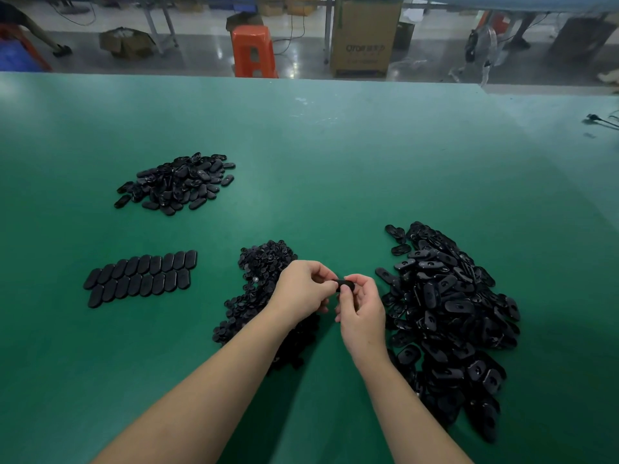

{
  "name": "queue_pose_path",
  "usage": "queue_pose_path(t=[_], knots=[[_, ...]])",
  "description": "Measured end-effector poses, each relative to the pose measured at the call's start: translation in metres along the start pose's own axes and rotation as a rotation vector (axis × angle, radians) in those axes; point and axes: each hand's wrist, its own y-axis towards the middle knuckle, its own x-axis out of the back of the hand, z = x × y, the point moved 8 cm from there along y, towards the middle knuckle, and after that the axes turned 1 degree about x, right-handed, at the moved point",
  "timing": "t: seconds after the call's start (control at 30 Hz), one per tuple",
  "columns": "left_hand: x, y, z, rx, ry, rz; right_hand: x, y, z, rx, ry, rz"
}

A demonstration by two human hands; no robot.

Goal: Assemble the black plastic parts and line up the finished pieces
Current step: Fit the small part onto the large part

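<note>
Here I see both hands raised just above the green table [335, 155], meeting over its near middle. My left hand [303, 291] and my right hand [363, 309] each have fingers curled, and between their fingertips they pinch one small black oval part [343, 284]; I cannot tell whether it is one piece or two pressed together.

Taking that held part as my landmark: directly to its right, nearly touching the right wrist, lies a large heap of oval shells [449, 316], many showing a hole in the middle. Just left of it and partly hidden under the left forearm lies a pile of small round pieces [258, 279]. Well to its left, two tidy rows of finished ovals [140, 277] lie flat, side by side and touching. Farther away to its upper left sits a loose mound of ovals [181, 182].

Beyond the table's far edge stand an orange stool [253, 50] and a cardboard box [365, 38].
</note>
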Motion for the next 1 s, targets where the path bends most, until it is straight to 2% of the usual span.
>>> queue_pose_path(t=[0.53,0.7,1.0], knots=[[-0.005,-0.004,0.0,0.009,0.086,-0.033,0.002,0.001,-0.003,-0.008,0.009,-0.018],[-0.005,-0.006,0.001,0.029,0.041,-0.05,0.002,0.001,-0.004,-0.008,0.014,-0.02],[-0.003,-0.012,-0.006,-0.059,0.181,-0.056,0.002,0.001,-0.001,0.027,-0.04,-0.015]])
